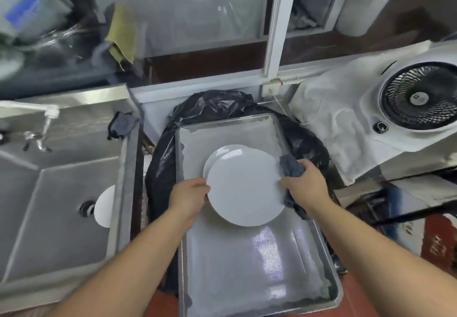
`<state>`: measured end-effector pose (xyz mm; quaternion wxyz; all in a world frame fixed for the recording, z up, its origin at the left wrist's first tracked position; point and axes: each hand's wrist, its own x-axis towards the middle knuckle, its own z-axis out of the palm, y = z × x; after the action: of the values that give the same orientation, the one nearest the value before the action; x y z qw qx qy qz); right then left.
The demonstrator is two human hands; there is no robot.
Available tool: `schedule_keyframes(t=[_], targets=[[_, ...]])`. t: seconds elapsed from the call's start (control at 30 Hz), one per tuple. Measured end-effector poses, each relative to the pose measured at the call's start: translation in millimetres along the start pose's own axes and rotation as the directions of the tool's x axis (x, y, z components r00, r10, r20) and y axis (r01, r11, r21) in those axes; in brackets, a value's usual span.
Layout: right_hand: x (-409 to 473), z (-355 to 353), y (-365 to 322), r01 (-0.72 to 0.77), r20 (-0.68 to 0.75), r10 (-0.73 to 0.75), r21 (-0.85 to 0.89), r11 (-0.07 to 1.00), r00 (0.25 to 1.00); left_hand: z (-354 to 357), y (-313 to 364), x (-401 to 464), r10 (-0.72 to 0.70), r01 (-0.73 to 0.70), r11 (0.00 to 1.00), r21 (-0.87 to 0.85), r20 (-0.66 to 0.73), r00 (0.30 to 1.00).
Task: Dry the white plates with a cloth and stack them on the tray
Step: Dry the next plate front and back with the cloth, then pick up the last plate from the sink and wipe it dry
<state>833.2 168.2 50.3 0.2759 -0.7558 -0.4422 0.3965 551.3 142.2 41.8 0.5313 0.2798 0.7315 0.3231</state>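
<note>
Tray [249,267] sits centre frame, on a bag [158,168]; the held plate [244,188] hangs over another plate [217,154] on it. Sink [49,193] lies left, one plate [105,206] inside. Fan [418,96] sits upper right.

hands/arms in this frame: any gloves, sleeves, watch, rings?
None visible. The left hand and right hand are both bare, no gloves. Both forearms are uncovered right down to the bottom edge of the frame, so no sleeves show. No watch, wristband or rings can be seen at either wrist or on the fingers.
</note>
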Motion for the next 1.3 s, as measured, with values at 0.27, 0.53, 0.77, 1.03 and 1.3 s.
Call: schedule_keyframes(t=[0.27,0.53,0.77,1.03,1.3], targets=[[36.9,32.8,-11.6,0.049,0.037,-0.048,-0.044,0.998,0.998,-6.1,3.4,38.2,0.045,-0.035,0.986,0.165,-0.06,0.997],[60.8,50.5,-10.6,0.015,0.069,-0.007,-0.118,0.993,0.998,-1.8,-0.6,63.6,0.08,-0.06,0.95,0.306,-0.053,0.995],[70.5,63.3,-6.2,0.005,0.062,0.004,-0.14,0.99,0.998,4.5,-1.9,72.6,0.144,-0.097,0.897,0.431,-0.078,0.986],[75.5,74.0,-1.1,0.01,0.05,-0.002,-0.169,0.986,0.999,7.0,-8.4,79.4,0.18,-0.115,0.886,0.449,-0.106,0.978],[76.7,77.1,3.8,0.054,0.049,-0.045,-0.2,0.978,0.998,4.2,-14.1,84.4,0.143,-0.091,0.91,0.405,-0.102,0.984]])
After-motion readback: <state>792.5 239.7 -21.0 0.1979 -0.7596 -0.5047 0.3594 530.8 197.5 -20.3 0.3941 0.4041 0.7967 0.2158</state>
